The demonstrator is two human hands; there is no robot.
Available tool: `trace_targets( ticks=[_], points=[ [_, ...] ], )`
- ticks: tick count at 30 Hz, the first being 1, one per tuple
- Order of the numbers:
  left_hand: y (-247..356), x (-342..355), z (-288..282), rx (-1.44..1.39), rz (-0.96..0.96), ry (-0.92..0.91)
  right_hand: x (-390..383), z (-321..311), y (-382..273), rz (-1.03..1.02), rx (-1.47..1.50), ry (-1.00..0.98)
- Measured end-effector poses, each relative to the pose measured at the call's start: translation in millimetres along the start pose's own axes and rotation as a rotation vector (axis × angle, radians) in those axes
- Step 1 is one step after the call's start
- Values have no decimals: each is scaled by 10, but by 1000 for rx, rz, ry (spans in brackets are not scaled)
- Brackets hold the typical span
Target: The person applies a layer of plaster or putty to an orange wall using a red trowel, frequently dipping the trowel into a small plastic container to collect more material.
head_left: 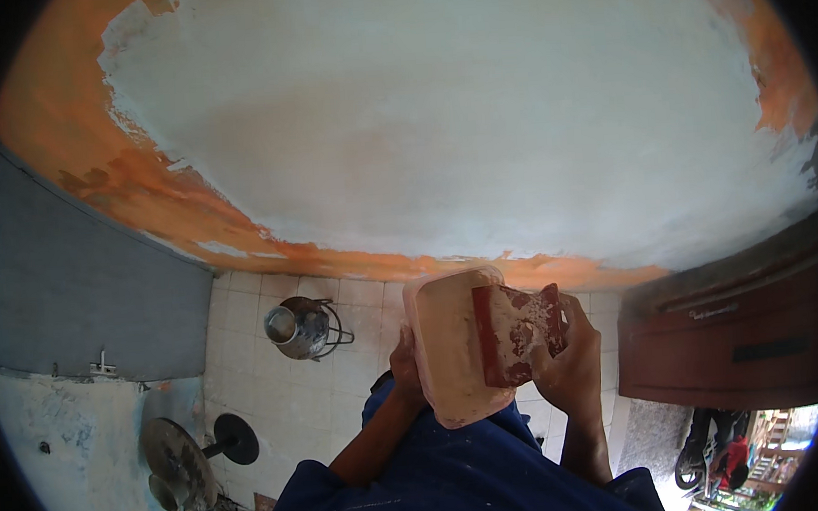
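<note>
My left hand (405,366) grips the left side of a rectangular, pale pinkish tub (416,335), with its thumb up along the outer wall. A smooth beige paste coats the inside of the tub. My right hand (570,360) is closed round the handle end of a wide dark-red putty spreader (503,339), smeared with dried whitish filler. The spreader's straight edge lies over the right half of the tub; whether it touches the paste I cannot tell. Ahead, a large whitish skim-coated patch (439,132) covers most of the orange wall (166,191).
On the white tiled floor (287,413) stands a metal pot (309,329) with a wire frame. Left are a grey door (82,275) and a round-topped object with a black disc base (239,438). At right is a red-brown door (732,329); a wheel (690,468) shows outside.
</note>
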State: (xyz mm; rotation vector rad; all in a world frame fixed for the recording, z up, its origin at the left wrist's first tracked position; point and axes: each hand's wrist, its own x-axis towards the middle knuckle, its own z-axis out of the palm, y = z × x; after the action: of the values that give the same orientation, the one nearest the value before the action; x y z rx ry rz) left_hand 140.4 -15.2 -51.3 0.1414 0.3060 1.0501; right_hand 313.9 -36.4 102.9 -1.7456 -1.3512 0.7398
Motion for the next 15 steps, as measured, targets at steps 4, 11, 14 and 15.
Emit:
trace_targets(
  ticks=[4,11,14,15],
  points=[
    [0,18,-113,-31,24,19,-48,79,-33,34,1,39],
    [35,-6,-162,290,124,19,-45,189,-126,30,-29,-16],
    [56,8,-104,88,49,33,-49,193,-113,34,-34,-31],
    [61,9,-108,78,43,18,-51,202,-105,36,-42,-27]
  ],
)
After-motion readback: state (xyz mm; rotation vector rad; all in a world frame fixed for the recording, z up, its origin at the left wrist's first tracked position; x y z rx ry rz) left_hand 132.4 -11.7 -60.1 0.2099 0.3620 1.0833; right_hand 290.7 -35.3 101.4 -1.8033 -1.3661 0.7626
